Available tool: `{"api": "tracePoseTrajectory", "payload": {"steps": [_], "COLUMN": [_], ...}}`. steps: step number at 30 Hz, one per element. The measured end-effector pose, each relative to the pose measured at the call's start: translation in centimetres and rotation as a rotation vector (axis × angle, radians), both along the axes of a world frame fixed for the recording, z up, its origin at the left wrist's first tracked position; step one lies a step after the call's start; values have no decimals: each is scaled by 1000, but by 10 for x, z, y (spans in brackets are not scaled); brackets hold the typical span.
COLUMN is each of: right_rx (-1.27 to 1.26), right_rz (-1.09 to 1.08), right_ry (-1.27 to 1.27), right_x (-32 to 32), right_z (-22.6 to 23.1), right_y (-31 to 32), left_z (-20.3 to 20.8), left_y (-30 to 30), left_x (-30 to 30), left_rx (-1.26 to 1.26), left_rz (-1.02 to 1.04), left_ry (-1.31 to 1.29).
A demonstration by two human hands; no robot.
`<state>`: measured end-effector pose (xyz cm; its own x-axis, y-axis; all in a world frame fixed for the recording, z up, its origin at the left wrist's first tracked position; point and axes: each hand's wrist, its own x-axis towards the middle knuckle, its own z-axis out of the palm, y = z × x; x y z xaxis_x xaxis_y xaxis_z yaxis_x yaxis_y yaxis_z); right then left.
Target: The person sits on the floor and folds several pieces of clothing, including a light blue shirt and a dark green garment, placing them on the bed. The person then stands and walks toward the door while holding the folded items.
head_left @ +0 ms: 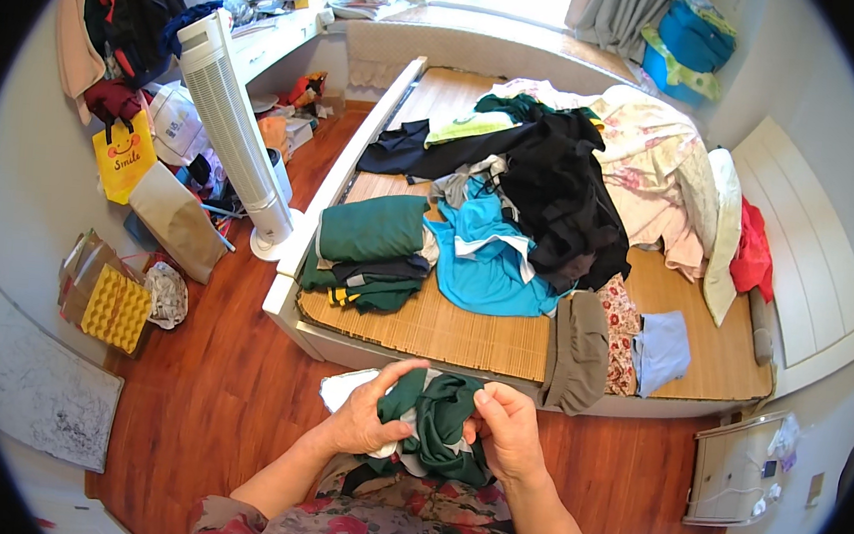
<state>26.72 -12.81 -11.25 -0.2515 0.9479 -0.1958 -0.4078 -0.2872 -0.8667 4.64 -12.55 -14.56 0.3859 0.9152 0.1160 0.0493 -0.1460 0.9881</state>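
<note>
My left hand (367, 418) and my right hand (509, 436) hold a bunched dark green garment (443, 421) with pale grey or white parts, close in front of my body. The left fingers and thumb close on its left side, while the right thumb and fingers pinch its right edge. What kind of garment it is cannot be told from the crumpled cloth. Beyond my hands, on the bed's near left corner, lies a stack of folded dark green clothes (372, 231). A crumpled bright blue garment (477, 263) sits to the right of that stack.
Black clothes (568, 193) are heaped mid-bed beside a floral quilt (652, 144). Folded brown trousers (578, 349) and a light blue folded garment (661, 352) line the near edge. A white tower fan (232, 126) stands left of the bed. A bedside cabinet (735, 470) is at right.
</note>
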Motion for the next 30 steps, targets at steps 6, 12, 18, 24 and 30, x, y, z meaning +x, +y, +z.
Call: {"api": "tracePoseTrajectory", "payload": {"steps": [6,12,18,24,30], "right_rx": [-4,-60,114,838,797], "right_rz": [25,-79,-215,-292,6], "right_ry": [-26,45,-286,-814,-1250], "right_x": [-8,-6,-1,9,4], "right_z": [-14,-8,5,37,23], "right_y": [-1,5,8,-3,-2], "left_z": [15,6,8,-2,-1], "left_y": [-11,-10,-8,-6,-10], "left_x": [9,12,18,22,25], "left_rx": [-86,-132,-129,-106,-77], "left_rz": [-4,32,99,149,122], "left_ry": [268,14,-35,37,72]}}
